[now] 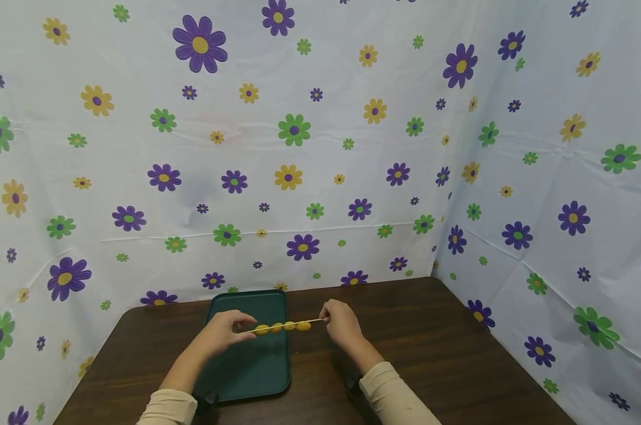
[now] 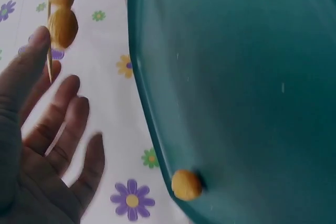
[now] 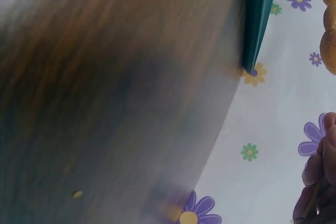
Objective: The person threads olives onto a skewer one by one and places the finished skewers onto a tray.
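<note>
A thin wooden skewer (image 1: 316, 320) carries several small yellow balls (image 1: 290, 326) in a row. It is held nearly level above the right part of a dark green tray (image 1: 257, 378). My right hand (image 1: 344, 326) grips the skewer's right end. At the pointed left end, my left hand (image 1: 222, 333) has thumb and index finger on either side of the stick, close to the end ball (image 2: 64, 27); its other fingers are spread loosely. In the right wrist view, my right hand (image 3: 320, 174) is partly cut off by the frame edge.
One loose yellow ball (image 2: 186, 184) lies in a corner of the tray. Small crumbs (image 3: 77, 194) are on the brown wooden table (image 1: 432, 348). A white flowered cloth (image 1: 320, 147) hangs behind the table and along its right side.
</note>
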A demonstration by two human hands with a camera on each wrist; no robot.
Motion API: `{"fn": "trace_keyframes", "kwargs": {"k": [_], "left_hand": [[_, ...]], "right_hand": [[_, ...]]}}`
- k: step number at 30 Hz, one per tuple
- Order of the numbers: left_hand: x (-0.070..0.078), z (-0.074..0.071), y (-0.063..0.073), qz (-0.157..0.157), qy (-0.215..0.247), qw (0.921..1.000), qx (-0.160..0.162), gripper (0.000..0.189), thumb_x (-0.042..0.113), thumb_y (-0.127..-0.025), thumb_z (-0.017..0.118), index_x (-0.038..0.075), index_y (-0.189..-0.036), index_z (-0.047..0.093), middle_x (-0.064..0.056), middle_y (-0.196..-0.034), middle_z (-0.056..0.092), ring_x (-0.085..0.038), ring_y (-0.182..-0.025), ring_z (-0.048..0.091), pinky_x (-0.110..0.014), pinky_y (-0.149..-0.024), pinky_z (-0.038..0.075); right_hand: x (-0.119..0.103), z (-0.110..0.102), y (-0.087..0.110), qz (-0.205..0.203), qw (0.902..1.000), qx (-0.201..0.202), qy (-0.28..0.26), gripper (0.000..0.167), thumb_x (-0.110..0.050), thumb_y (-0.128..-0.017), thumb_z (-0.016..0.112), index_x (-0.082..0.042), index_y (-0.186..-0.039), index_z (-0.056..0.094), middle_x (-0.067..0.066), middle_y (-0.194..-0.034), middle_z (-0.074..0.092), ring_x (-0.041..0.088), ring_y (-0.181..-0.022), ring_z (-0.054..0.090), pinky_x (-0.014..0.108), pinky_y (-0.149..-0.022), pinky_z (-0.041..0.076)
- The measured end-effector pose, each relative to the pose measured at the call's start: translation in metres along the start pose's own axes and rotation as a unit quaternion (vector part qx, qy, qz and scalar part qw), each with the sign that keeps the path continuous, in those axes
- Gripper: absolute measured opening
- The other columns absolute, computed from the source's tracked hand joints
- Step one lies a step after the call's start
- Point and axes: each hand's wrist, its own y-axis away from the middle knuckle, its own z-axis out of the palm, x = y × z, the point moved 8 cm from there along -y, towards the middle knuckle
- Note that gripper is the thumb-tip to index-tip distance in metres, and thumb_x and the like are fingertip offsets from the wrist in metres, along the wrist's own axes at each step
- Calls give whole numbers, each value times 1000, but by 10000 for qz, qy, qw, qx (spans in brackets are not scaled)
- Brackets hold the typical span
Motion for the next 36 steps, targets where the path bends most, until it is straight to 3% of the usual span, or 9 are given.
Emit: {"fn": "trace_keyframes", "kwargs": {"k": [7, 13, 19, 23, 30, 36], "left_hand": [[-22, -13, 12, -705, -300, 9970, 56, 28, 18, -84, 83, 8, -109, 76, -6, -104, 69, -27, -92, 66, -48, -79, 55], [-38, -21, 23, -1149, -735, 9905, 154, 27, 14, -85, 81, 3, -109, 75, -13, -102, 67, -34, -95, 65, -54, -84, 53], [-63, -16, 31, -1541, -876, 9842, -28, 30, 15, -87, 79, -1, -111, 72, -13, -100, 67, -33, -94, 65, -54, -84, 53], [-77, -13, 33, -1664, -934, 9816, 36, 32, 16, -87, 79, -2, -112, 70, -10, -95, 62, -27, -87, 62, -52, -79, 53], [-79, -20, 38, -1905, -1704, 9662, 343, 30, 27, -86, 81, 5, -105, 75, -10, -92, 57, -32, -88, 55, -56, -74, 43], [-84, -15, 40, -2024, -1769, 9627, 301, 25, 28, -86, 81, 7, -100, 78, -10, -91, 59, -32, -88, 57, -57, -76, 42]], "right_hand": [[15, -2, 1, 208, 9997, 119, 20, 26, 13, -83, 70, -13, -81, 68, -5, -82, 61, 12, -74, 57, 33, -68, 52], [21, -4, 2, 313, 9994, 136, -74, 29, 14, -82, 70, -14, -81, 67, -4, -82, 62, 13, -74, 57, 34, -68, 54], [21, -6, 3, 313, 9994, 148, -69, 29, 14, -82, 70, -15, -80, 67, -4, -82, 61, 13, -72, 55, 34, -67, 53], [22, -6, 3, 337, 9993, 111, -98, 29, 14, -83, 70, -15, -80, 67, -4, -82, 62, 12, -73, 55, 33, -67, 52], [21, -7, 4, 247, 9995, 142, -132, 29, 15, -82, 70, -14, -80, 67, -4, -81, 61, 12, -71, 55, 33, -66, 52], [19, -7, 2, 278, 9993, 152, -185, 29, 14, -83, 70, -14, -80, 67, -4, -80, 61, 13, -71, 54, 34, -67, 53]]}}
